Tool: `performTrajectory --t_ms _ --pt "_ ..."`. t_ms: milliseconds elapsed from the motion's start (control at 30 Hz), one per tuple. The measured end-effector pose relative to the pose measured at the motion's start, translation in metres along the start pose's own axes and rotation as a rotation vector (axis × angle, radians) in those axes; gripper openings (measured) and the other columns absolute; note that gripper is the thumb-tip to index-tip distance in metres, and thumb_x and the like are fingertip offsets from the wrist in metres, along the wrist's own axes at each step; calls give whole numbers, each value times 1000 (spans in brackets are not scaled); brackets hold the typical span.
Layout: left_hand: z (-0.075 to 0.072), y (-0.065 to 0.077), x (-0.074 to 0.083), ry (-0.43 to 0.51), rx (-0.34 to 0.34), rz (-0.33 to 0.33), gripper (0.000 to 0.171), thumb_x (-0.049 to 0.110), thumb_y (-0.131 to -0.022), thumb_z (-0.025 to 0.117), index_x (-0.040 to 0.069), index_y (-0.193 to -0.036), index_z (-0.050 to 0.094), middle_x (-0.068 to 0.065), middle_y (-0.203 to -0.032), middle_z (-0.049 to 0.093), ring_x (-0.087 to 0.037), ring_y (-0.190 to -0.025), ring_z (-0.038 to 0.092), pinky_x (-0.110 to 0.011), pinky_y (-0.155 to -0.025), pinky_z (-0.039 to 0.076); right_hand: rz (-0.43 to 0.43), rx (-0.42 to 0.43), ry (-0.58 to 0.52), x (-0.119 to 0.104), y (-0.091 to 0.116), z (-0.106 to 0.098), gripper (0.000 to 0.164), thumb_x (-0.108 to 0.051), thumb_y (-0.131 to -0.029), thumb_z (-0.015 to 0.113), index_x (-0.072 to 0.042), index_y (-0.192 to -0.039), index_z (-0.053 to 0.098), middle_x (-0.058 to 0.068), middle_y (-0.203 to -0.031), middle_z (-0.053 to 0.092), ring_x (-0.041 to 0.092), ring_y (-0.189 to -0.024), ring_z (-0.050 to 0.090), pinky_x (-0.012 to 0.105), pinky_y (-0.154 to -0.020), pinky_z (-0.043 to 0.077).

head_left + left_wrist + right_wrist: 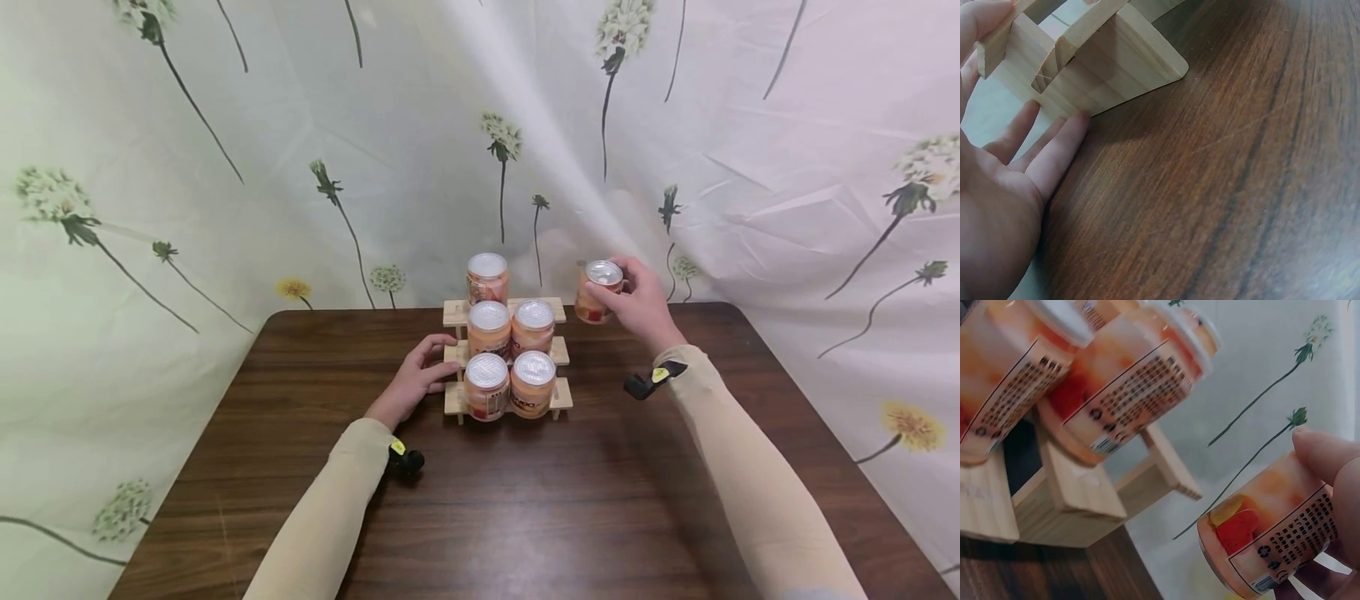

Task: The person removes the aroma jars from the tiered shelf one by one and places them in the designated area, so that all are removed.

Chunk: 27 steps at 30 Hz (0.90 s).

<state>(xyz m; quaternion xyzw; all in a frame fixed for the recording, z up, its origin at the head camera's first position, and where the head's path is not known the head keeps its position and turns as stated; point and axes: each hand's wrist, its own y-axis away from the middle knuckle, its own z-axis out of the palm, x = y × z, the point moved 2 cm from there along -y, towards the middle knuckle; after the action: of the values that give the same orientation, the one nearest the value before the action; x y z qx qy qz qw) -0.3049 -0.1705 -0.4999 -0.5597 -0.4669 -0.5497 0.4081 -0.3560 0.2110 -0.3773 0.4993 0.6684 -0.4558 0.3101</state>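
A light wooden stepped rack [560, 393] stands near the table's back edge. Two orange-labelled cans with silver lids are on its bottom step, including a front left can [486, 387]. Another pair fills the middle step, and a single can [487, 279] stands on the left part of the top step. My right hand [643, 307] holds one more can [592, 304] upright, just right of the top step, thumb and fingers around its side. My left hand [420, 375] touches the rack's left side, its fingers extended against the wooden side panel [1116, 69].
The dark wood-grain table [510, 500] reaches toward me in front of the rack. Behind it hangs a pale curtain [420, 167] printed with dandelions. Black wrist cameras, such as the right one [645, 383], sit on both sleeves.
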Motion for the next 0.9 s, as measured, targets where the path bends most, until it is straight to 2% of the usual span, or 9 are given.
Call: performTrajectory --t_ms 200,400,667,900 --pt "1 0 0 6 3 -6 46 26 -101 73 17 -141 52 -19 -160 37 -34 -132 53 -40 -89 59 5 -9 3 16 4 5 51 -28 -95 81 -2 -134 59 16 -130 65 25 -111 63 28 -88 51" --pt "2 0 1 70 0 -12 43 21 -102 72 16 -139 51 -18 -155 39 -30 -123 59 -38 -87 60 17 -36 61 31 11 13 55 -29 -96 80 0 -137 56 18 -132 64 25 -113 61 25 -88 49" --pt "4 1 1 81 4 -7 43 20 -102 71 16 -140 51 -18 -153 39 -30 -124 59 -39 -88 59 44 -64 68 51 16 22 52 -27 -95 81 -2 -134 57 17 -129 65 27 -113 62 35 -91 50" --pt "4 0 -1 76 12 -5 41 19 -103 69 16 -140 50 -18 -152 42 -32 -126 58 -41 -90 59 59 -87 110 67 21 31 54 -32 -93 83 -3 -132 57 17 -124 67 28 -105 61 36 -85 50"
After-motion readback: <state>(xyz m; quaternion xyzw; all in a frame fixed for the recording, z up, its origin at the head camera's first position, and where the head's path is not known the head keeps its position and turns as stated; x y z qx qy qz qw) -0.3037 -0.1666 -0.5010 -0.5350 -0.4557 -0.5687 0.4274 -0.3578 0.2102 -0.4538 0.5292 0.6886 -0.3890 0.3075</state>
